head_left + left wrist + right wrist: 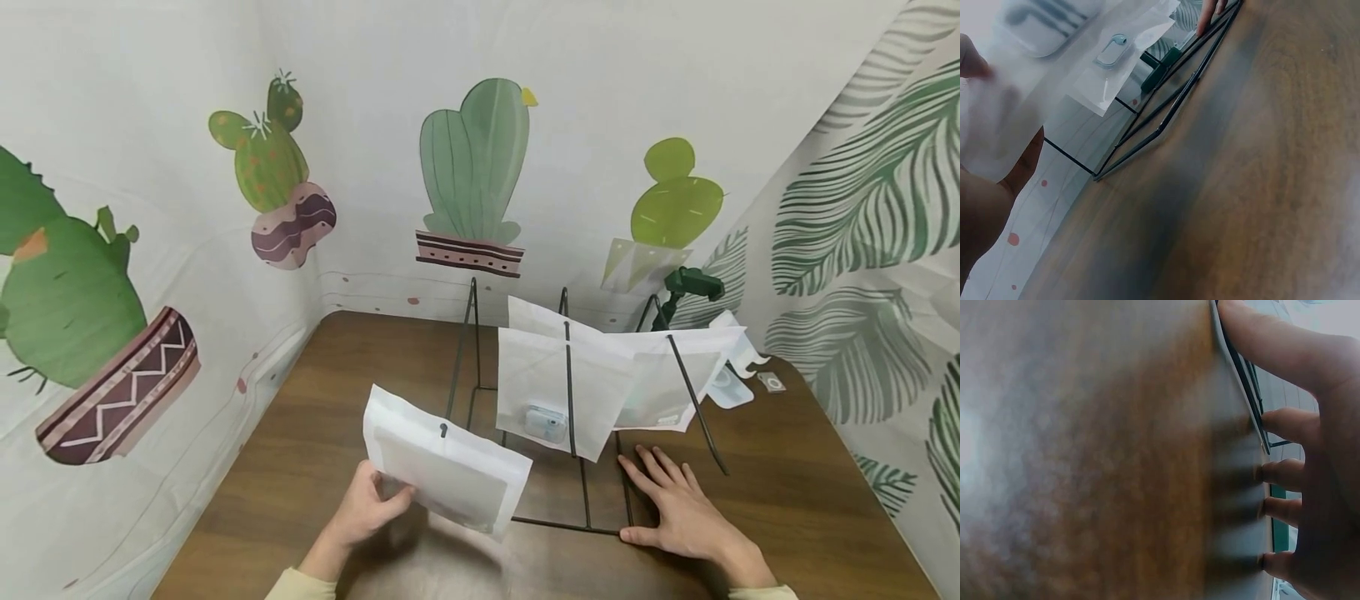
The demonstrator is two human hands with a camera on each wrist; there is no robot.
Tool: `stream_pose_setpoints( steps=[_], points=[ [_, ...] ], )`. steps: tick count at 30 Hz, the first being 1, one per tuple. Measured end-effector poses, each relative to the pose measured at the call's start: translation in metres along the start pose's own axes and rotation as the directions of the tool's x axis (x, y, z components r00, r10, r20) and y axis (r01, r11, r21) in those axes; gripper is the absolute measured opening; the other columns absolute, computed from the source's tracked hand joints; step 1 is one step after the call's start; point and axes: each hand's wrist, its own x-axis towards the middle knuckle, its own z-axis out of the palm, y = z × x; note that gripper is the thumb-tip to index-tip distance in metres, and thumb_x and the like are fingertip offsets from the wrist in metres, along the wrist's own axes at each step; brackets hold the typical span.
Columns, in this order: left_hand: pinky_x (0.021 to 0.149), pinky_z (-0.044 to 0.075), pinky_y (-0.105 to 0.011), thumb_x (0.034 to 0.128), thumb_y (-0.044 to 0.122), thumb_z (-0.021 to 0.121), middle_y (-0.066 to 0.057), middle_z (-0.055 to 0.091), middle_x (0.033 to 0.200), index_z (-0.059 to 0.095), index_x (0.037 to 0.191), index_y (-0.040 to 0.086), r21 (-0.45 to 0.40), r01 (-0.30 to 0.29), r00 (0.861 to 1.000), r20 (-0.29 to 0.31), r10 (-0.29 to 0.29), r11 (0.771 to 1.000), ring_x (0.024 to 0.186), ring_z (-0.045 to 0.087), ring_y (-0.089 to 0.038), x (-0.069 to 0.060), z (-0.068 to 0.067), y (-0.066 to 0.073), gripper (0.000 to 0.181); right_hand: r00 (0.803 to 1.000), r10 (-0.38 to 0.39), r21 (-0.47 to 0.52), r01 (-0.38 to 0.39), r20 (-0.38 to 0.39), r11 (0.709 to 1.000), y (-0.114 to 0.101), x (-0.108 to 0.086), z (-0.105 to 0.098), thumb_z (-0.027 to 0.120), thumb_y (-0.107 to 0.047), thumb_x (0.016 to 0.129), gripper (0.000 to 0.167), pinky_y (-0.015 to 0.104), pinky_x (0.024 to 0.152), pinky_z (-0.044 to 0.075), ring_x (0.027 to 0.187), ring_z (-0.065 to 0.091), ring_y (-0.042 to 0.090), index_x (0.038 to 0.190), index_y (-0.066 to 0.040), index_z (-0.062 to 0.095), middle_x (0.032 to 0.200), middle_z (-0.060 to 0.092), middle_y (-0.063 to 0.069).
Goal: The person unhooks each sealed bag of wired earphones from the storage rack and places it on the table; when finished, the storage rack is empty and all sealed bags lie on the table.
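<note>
Left wrist: case (1054,26) in held pouch (1027,94)

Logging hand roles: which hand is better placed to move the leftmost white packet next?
Probably the left hand: it pinches the leftmost packet near its left edge, while the right hand rests spread on the table by the wire rack, apart from that packet.

Glossy wood table (292,442); metal rack (570,392); matt plastic pouches (442,475)

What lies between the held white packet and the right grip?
In the head view, base bars of the dark wire rack lie on the wooden tabletop between the white packet and the right grip.
</note>
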Motion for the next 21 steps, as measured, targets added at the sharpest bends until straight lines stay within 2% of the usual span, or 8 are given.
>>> stream_pose_setpoints(
  steps=[5,17,21],
  points=[
    [0.091,0.048,-0.022,0.0727,-0.021,0.060,0.008,0.068,0.105,0.062,0.108,0.004,0.023,-0.011,1.000,-0.019,0.011,1.000,0.099,0.064,-0.007,-0.003,-0.001,0.005,0.043,1.000,0.002,0.001,-0.002,0.006,1.000,0.001,0.000,0.000,0.070,-0.069,0.072,0.097,0.074,0.101,0.020,0.139,0.026,0.051,0.148,-0.016,0.043,0.153,0.034,0.024],
    [0.091,0.051,-0.025,0.0738,-0.023,0.058,0.003,0.068,0.108,0.061,0.111,0.001,0.002,0.004,1.000,-0.006,-0.004,1.000,0.101,0.064,-0.011,-0.010,-0.003,0.016,0.043,1.000,-0.002,-0.005,0.002,-0.006,1.000,0.001,0.000,-0.001,0.070,-0.069,0.072,0.096,0.075,0.100,0.021,0.138,0.027,0.051,0.148,-0.016,0.043,0.152,0.035,0.024],
    [0.088,0.052,-0.025,0.0736,-0.023,0.057,0.002,0.068,0.108,0.060,0.112,0.000,-0.009,-0.020,1.000,-0.014,0.020,1.000,0.100,0.065,-0.011,-0.011,-0.003,0.018,0.044,1.000,-0.001,-0.010,0.001,-0.005,1.000,0.002,0.000,0.000,0.069,-0.070,0.072,0.097,0.074,0.100,0.021,0.138,0.027,0.051,0.148,-0.016,0.043,0.152,0.036,0.024]
  ],
)
